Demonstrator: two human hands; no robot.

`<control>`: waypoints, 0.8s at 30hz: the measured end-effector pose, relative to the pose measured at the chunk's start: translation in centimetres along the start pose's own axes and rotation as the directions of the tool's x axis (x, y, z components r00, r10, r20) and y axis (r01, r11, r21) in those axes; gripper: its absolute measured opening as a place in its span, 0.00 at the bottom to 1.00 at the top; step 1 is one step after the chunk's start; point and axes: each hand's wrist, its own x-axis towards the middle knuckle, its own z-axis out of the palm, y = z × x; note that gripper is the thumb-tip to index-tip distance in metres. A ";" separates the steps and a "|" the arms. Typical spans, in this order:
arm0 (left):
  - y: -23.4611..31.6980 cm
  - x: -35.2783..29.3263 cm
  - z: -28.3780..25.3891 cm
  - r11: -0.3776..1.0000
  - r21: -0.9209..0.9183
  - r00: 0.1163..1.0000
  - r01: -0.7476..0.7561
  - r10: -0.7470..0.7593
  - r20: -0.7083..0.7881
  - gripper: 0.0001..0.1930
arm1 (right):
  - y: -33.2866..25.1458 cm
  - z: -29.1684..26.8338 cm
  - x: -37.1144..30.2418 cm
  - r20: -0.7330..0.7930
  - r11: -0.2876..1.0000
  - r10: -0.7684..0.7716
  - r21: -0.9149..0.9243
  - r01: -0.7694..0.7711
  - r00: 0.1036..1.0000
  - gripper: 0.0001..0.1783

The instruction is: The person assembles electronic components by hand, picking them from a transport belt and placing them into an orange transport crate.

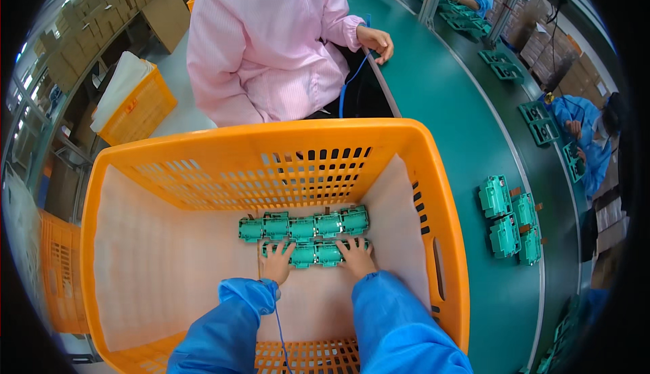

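Inside a large orange plastic crate (pixel 450 238), both my hands reach down to a near row of green plastic housings (pixel 302 256). My left hand (pixel 276 264) grips the left end of this row, fingers curled over the top. At the right end, my right hand (pixel 358 261) grips it the same way, its fingers somewhat spread. The undersides of the housings and my thumbs are partly hidden. Just beyond lies a second row of green housings (pixel 302 228), roughly parallel to the first. A pale liner sheet (pixel 162 259) covers the crate's floor and sides.
On the green workbench (pixel 440 103) right of the crate sit several green housings (pixel 504 235). A conveyor line carries green trays (pixel 538 122) past co-workers in blue. Across the crate sits a person in pink (pixel 264 49). More orange crates (pixel 139 106) stand at left.
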 end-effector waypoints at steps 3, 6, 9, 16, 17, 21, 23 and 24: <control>-0.5 0.3 0.1 1.000 0.012 1.000 0.013 -0.012 -0.017 0.35 | -0.5 -0.4 0.3 -0.106 1.000 -0.003 0.005 0.003 0.994 0.34; 0.5 0.4 0.7 0.999 -0.023 0.999 0.031 -0.032 -0.007 0.33 | 0.3 -1.0 0.0 -0.113 1.000 0.002 -0.010 -0.003 0.994 0.34; 1.6 0.0 0.1 0.999 0.019 0.999 0.044 -0.044 -0.019 0.34 | 0.4 -1.0 -0.2 -0.085 1.000 0.020 0.021 -0.018 0.996 0.40; 4.7 -2.3 -11.8 0.922 -0.211 0.929 -0.324 0.269 -0.254 0.12 | -6.8 -6.8 2.7 0.262 0.963 0.216 -0.214 -0.162 0.941 0.18; 6.0 -2.6 -15.6 0.880 -0.273 0.878 -0.388 0.264 -0.400 0.09 | -7.1 -10.0 0.2 0.261 0.958 0.245 -0.212 -0.192 0.934 0.18; 18.0 -4.6 -29.6 0.635 -0.435 0.716 -0.638 0.281 -0.640 0.04 | -13.0 -16.5 -1.4 0.387 0.999 -0.037 -0.016 0.047 0.921 0.12; 22.1 -7.5 -32.7 0.490 -0.518 0.695 -0.701 0.310 -0.648 0.04 | -11.4 -24.1 -11.3 0.057 0.995 -0.097 -0.006 0.097 0.994 0.09; 24.6 -8.8 -33.6 0.332 -0.513 0.611 -0.791 0.393 -0.687 0.04 | -11.5 -26.8 -17.9 -0.299 0.995 -0.069 -0.085 0.046 0.952 0.07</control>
